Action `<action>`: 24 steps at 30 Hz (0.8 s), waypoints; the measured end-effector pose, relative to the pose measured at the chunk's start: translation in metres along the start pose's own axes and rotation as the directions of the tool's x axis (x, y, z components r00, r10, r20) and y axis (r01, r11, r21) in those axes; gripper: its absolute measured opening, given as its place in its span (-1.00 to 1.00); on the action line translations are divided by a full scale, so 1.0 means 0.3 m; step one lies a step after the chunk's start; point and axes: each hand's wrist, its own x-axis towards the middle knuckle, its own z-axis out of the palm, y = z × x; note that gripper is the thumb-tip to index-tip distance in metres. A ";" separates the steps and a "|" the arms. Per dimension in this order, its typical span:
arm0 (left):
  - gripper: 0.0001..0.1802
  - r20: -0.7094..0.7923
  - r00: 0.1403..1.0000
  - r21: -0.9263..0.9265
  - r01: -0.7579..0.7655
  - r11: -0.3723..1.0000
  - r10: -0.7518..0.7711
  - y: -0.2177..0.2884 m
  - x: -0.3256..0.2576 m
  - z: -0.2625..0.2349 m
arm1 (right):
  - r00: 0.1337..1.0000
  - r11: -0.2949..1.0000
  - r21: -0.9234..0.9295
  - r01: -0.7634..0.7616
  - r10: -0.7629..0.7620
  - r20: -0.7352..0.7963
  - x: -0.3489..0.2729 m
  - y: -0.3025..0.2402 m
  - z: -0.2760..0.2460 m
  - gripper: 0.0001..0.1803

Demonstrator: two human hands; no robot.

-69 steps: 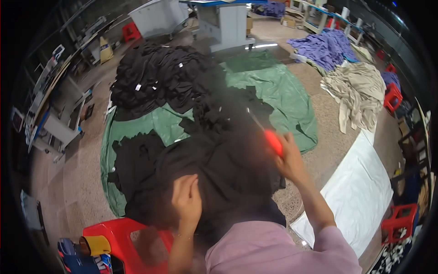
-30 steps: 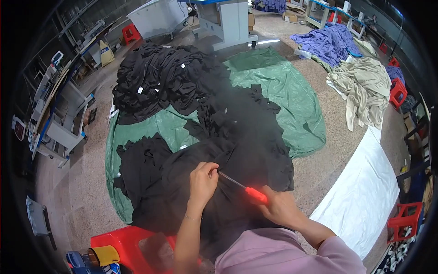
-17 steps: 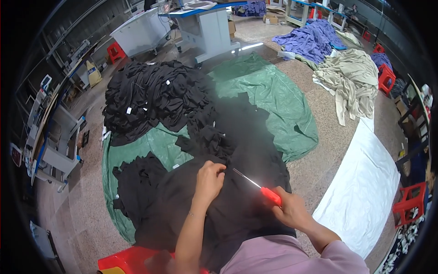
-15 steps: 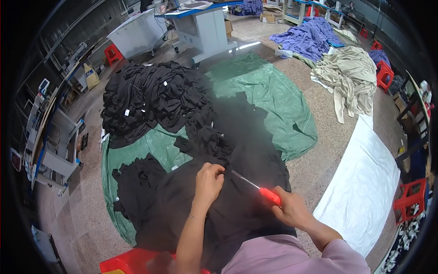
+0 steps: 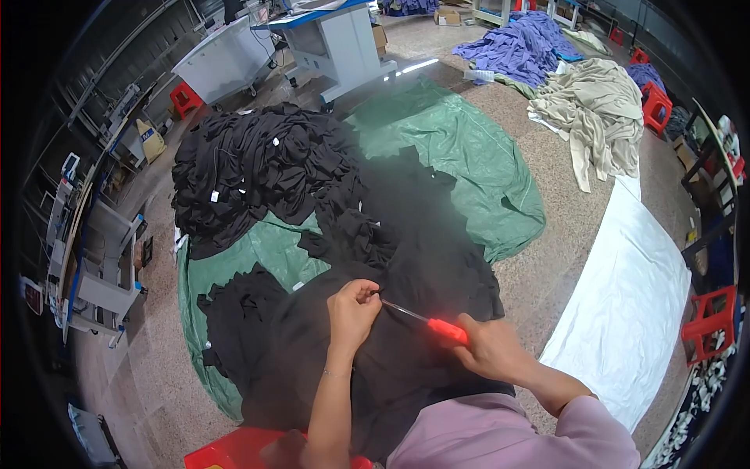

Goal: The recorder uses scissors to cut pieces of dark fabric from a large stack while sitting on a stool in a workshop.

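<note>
Black cloth [image 5: 422,273] lies spread across my lap and out in front of me. My left hand [image 5: 354,314] is closed, with thumb and fingertips pinched on a bit of this black cloth. In my right hand [image 5: 492,348] is a tool with a red handle [image 5: 448,331] and a thin metal shaft [image 5: 406,312]; its exact kind I cannot make out. The shaft's tip is right at my left fingertips, touching or nearly touching the pinched cloth. My fingers wrap round the handle from the right.
A heap of black garments [image 5: 258,168] sits on a green sheet [image 5: 469,156]. Beige cloth [image 5: 598,117] and purple cloth [image 5: 519,47] are piled at far right. A white sheet [image 5: 617,313] covers floor on the right. Red stools [image 5: 709,324] and a worktable [image 5: 332,47] stand around.
My right hand has brought the red-handled tool leftward, so its tip now meets my left fingertips. The left hand keeps its pinch, nearly in place. The view has shifted slightly.
</note>
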 end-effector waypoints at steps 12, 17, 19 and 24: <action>-0.84 0.004 1.000 -0.008 -0.005 1.000 0.005 0.009 -0.002 -0.001 | 0.996 0.998 0.059 -0.032 0.036 -0.083 0.024 0.004 0.028 -0.63; -0.63 -0.017 0.999 -0.204 0.036 0.978 -0.041 0.019 -0.040 -0.044 | 0.978 0.975 0.220 -0.021 0.066 -0.197 0.003 -0.003 0.029 -0.70; -0.60 -0.255 0.961 -0.119 -0.141 0.983 0.107 0.063 -0.127 -0.059 | 0.961 0.959 0.285 0.013 0.067 -0.268 -0.020 0.019 0.026 -0.69; -0.75 -0.269 0.919 -0.494 0.126 0.860 -0.289 0.023 -0.506 -0.050 | 0.958 0.955 0.291 -0.059 0.136 -0.254 -0.110 0.058 0.051 -0.54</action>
